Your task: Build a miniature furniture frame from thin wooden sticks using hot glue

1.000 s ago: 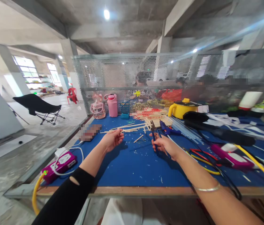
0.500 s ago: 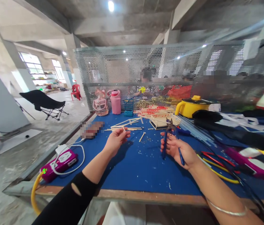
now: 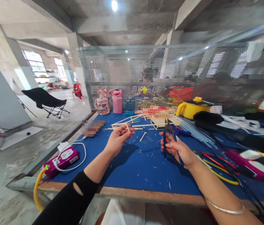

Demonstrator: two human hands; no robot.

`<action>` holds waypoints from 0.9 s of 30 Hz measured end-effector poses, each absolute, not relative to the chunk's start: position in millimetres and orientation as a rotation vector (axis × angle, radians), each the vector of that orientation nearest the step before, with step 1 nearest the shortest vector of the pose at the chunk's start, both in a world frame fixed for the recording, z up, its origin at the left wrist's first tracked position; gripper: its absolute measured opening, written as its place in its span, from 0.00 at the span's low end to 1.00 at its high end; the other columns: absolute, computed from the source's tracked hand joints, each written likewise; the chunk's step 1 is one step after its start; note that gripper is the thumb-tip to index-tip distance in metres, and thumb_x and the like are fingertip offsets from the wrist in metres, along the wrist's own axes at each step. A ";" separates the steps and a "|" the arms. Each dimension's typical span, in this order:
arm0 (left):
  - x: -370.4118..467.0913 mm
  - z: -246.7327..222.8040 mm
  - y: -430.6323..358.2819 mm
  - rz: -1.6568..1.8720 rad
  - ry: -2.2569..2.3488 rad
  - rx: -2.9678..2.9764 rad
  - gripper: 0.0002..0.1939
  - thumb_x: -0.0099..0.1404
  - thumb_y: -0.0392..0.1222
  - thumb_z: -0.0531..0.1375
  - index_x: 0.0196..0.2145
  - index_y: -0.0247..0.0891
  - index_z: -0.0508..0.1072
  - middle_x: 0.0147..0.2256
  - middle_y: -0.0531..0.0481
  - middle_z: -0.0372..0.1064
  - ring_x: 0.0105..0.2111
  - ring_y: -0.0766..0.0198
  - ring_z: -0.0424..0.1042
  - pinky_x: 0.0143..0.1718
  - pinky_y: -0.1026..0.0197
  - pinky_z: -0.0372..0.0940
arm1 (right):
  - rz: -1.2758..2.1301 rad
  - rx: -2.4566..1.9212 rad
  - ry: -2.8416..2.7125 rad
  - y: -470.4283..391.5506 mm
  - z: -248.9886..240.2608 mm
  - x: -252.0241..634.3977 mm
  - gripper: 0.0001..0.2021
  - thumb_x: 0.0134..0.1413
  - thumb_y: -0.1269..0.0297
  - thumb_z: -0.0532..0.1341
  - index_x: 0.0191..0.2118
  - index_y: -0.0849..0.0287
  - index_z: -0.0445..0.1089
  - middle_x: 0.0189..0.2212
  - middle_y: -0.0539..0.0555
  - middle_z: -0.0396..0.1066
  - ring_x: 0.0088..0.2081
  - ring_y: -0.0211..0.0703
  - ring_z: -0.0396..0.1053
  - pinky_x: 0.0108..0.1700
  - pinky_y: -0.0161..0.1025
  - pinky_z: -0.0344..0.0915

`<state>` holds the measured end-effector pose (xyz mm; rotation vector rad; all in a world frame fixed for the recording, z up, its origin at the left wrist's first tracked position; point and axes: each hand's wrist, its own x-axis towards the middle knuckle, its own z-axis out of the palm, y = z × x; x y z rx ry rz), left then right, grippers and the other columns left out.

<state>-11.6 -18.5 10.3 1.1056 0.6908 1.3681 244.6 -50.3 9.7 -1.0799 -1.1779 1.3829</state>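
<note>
My left hand [image 3: 117, 139] is closed in a pinch on a short wooden stick [image 3: 127, 127], held above the blue table mat [image 3: 132, 175]. Blue-handled cutting pliers [image 3: 166, 131] sit in my right hand [image 3: 177, 148], jaws pointing up and away from me, handles spread. Between the hands a loose short stick [image 3: 142, 136] lies on the mat among small chips. Beyond them is a frame of thin wooden sticks [image 3: 129, 119], and right of it a small box-like stick structure [image 3: 161, 122]. Part of the left hand's stick is hidden by the fingers.
A purple power strip [image 3: 62, 161] with a white cable lies at left. Pink bottles [image 3: 117, 102], red-tipped sticks [image 3: 157, 111] and a yellow pot [image 3: 192, 108] stand or lie at the back. Clear rods [image 3: 197, 131] and cables lie right. A perforated metal screen [image 3: 113, 68] rises behind.
My left hand has turned slightly, and its stick now shows more clearly. The pliers have tilted a little in my right hand. The whole view has shifted slightly.
</note>
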 end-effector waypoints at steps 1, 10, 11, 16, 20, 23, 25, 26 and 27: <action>-11.9 11.9 -20.3 1.361 0.670 1.093 0.18 0.52 0.40 0.68 0.41 0.37 0.72 0.39 0.45 0.77 0.39 0.63 0.75 0.39 0.63 0.65 | 1.378 -1.082 -1.193 -50.7 9.9 244.3 0.25 0.40 0.69 0.61 0.50 0.54 0.64 0.33 0.49 0.66 0.33 0.38 0.66 0.38 0.38 0.64; -14.9 20.1 -31.4 1.299 0.599 1.064 0.15 0.49 0.41 0.70 0.33 0.35 0.70 0.26 0.52 0.74 0.26 0.70 0.72 0.34 0.66 0.66 | 1.169 -1.110 -1.402 -50.7 9.0 243.5 0.24 0.41 0.67 0.60 0.50 0.56 0.64 0.31 0.48 0.65 0.32 0.40 0.65 0.39 0.41 0.63; -14.7 19.2 -30.9 1.296 0.609 1.064 0.16 0.50 0.42 0.70 0.33 0.35 0.70 0.26 0.52 0.74 0.26 0.70 0.72 0.34 0.65 0.66 | 1.161 -1.110 -1.412 -50.2 8.1 243.9 0.24 0.41 0.67 0.60 0.50 0.56 0.64 0.32 0.49 0.65 0.32 0.41 0.65 0.39 0.42 0.63; -12.6 15.3 -28.6 1.305 0.632 1.053 0.19 0.48 0.43 0.71 0.36 0.35 0.71 0.31 0.49 0.76 0.31 0.66 0.75 0.36 0.64 0.67 | 1.127 -1.102 -1.461 -47.8 2.6 246.6 0.24 0.43 0.67 0.59 0.50 0.55 0.63 0.33 0.48 0.64 0.33 0.41 0.65 0.40 0.41 0.63; -10.5 14.8 -29.1 1.324 0.630 1.030 0.20 0.46 0.43 0.72 0.35 0.35 0.71 0.32 0.49 0.77 0.33 0.66 0.76 0.35 0.66 0.68 | 1.106 -1.122 -1.470 -47.4 0.1 247.4 0.24 0.44 0.67 0.59 0.51 0.55 0.62 0.33 0.49 0.64 0.34 0.40 0.64 0.40 0.41 0.63; -9.6 14.6 -29.4 1.340 0.617 1.014 0.20 0.46 0.43 0.72 0.34 0.36 0.71 0.32 0.50 0.77 0.34 0.66 0.76 0.36 0.66 0.68 | 1.093 -1.128 -1.468 -47.6 -0.3 246.7 0.24 0.45 0.67 0.59 0.51 0.54 0.62 0.34 0.49 0.64 0.35 0.41 0.64 0.41 0.41 0.63; -9.6 14.4 -29.3 1.350 0.611 1.012 0.19 0.46 0.43 0.72 0.34 0.36 0.71 0.35 0.50 0.77 0.36 0.65 0.76 0.37 0.66 0.68 | 1.091 -1.126 -1.464 -47.8 -0.3 246.2 0.23 0.45 0.67 0.58 0.51 0.54 0.62 0.34 0.49 0.64 0.35 0.41 0.64 0.41 0.41 0.63; -9.6 14.3 -29.2 1.355 0.607 1.014 0.19 0.47 0.43 0.72 0.34 0.37 0.72 0.37 0.50 0.77 0.37 0.65 0.76 0.38 0.65 0.69 | 1.093 -1.125 -1.464 -47.9 -0.2 246.1 0.23 0.45 0.67 0.58 0.51 0.54 0.62 0.34 0.49 0.64 0.35 0.40 0.64 0.41 0.41 0.63; -9.6 14.3 -29.2 1.360 0.603 1.019 0.18 0.48 0.43 0.72 0.35 0.37 0.72 0.39 0.50 0.76 0.38 0.65 0.76 0.39 0.65 0.69 | 1.094 -1.124 -1.464 -48.0 -0.2 246.0 0.23 0.45 0.67 0.58 0.51 0.54 0.62 0.34 0.49 0.64 0.35 0.40 0.64 0.41 0.41 0.63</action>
